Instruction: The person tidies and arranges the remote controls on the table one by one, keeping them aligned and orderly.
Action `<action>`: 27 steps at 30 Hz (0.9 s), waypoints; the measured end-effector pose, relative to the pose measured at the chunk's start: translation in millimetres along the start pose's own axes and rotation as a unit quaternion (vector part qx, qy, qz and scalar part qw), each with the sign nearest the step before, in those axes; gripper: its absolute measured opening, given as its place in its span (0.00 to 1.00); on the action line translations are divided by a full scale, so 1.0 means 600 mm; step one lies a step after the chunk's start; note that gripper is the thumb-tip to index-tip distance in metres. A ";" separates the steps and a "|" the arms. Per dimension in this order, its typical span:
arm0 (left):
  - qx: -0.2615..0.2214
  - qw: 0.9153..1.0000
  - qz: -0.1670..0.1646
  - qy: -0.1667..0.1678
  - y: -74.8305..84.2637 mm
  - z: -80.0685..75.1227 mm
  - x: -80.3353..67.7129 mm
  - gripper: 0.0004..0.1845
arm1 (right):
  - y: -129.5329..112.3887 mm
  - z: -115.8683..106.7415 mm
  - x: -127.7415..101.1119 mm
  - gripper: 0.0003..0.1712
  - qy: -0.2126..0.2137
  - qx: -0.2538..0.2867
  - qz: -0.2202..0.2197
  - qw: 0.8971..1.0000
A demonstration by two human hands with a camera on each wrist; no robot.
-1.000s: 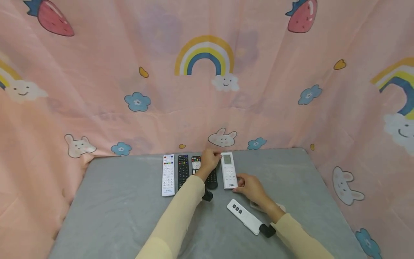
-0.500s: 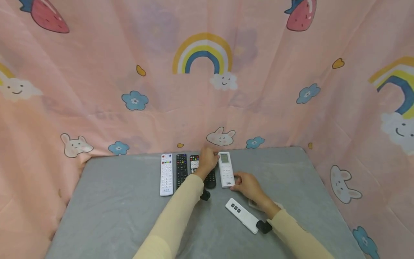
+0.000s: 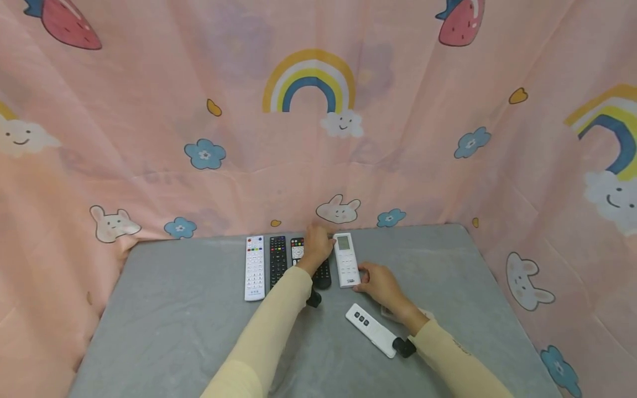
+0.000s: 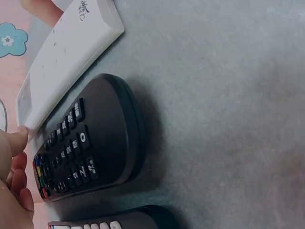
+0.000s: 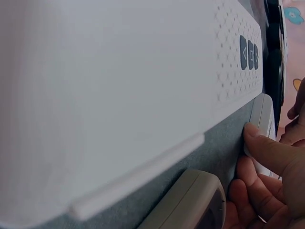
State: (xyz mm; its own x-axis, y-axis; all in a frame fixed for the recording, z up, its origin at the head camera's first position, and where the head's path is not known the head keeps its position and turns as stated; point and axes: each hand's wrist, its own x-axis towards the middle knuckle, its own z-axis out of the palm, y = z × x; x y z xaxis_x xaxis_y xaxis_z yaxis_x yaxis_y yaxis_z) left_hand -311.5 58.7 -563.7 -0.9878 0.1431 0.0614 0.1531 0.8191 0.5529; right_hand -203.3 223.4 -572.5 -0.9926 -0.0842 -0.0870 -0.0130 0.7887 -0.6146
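Note:
A white air conditioner remote (image 3: 346, 260) with a grey screen lies on the grey cloth, between both hands. At its upper left corner my left hand (image 3: 317, 246) holds on, thumb tip against the edge and other fingers curled. My right hand (image 3: 382, 284) grips the lower right corner, its thumb (image 5: 267, 150) at the bottom end. Left of that remote, partly under the left hand, is a black remote (image 4: 107, 129) with rounded end. Nearer the front lies a white three-button remote (image 3: 370, 330), slanted. A beige remote (image 5: 188, 202) sits mostly hidden beneath the right wrist.
Further left in the row stand a white remote (image 3: 255, 271), a black remote (image 3: 277, 257) and another black remote (image 3: 297, 250) with a pale button ring, partly covered by the left arm. A pink patterned curtain (image 3: 239, 182) hangs behind the table's grey cloth (image 3: 169, 320).
The whole scene shifts slightly left in the head view. Both hands stay on the air conditioner remote, which sits marginally closer to the black remote; nothing has been let go.

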 end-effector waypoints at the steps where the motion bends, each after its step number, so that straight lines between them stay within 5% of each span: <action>1: 0.000 1.000 0.002 0.003 0.000 0.000 0.000 0.13 | 0.000 0.000 0.000 0.30 0.002 -0.003 -0.003 1.000; 15: 0.012 1.000 0.009 -0.017 -0.001 -0.003 0.001 0.14 | -0.004 0.001 -0.004 0.31 0.007 -0.008 -0.002 1.000; 22: 0.012 0.997 0.077 -0.011 0.007 -0.023 -0.002 0.12 | -0.002 -0.014 -0.002 0.32 -0.011 0.009 0.003 1.000; 27: -0.080 0.989 0.122 -0.021 0.022 -0.057 -0.012 0.11 | 0.001 -0.052 -0.009 0.27 -0.007 0.025 0.010 1.000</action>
State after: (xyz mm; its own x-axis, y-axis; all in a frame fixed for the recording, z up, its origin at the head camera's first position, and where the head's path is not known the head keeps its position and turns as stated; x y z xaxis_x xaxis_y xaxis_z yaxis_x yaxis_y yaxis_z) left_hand -303.6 49.5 -528.3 -0.9193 0.3515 0.1770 0.3773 0.6592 0.6505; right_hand -201.9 243.1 -548.1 -0.9908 -0.0785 -0.1104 0.0124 0.7590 -0.6510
